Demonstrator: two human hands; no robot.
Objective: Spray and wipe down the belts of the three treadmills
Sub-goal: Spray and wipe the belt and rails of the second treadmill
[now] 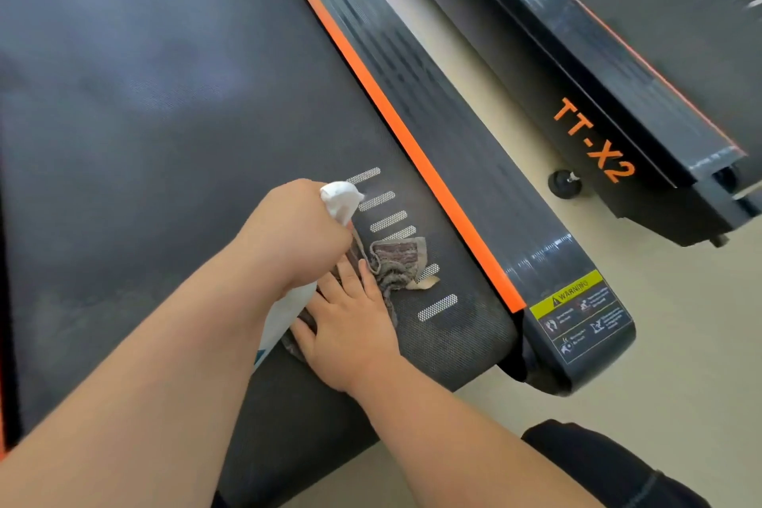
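Two treadmills stand side by side on a pale, smooth floor (680,322). The nearer one's belt (165,136) is a dark, finely woven mesh, marked near its rear end with a row of short white dashes (376,201); six can be counted, one of them half under a cloth. A single orange strip (412,144) runs along the belt's edge, next to a glossy black side rail (474,177) that carries one yellow warning label (571,288). The left hand (297,227) has its fingers wrapped round the neck of one white plastic spray bottle (340,200), held just over the belt. The right hand (350,318) lies flat, fingers straight and slightly spread, pressing one crumpled grey-brown cloth (396,260) onto the belt close to its rear edge. The second treadmill (643,124), somewhat blurred, bears orange lettering (593,140) reading "TT-X2", with one round black foot (565,182) on the floor below it.
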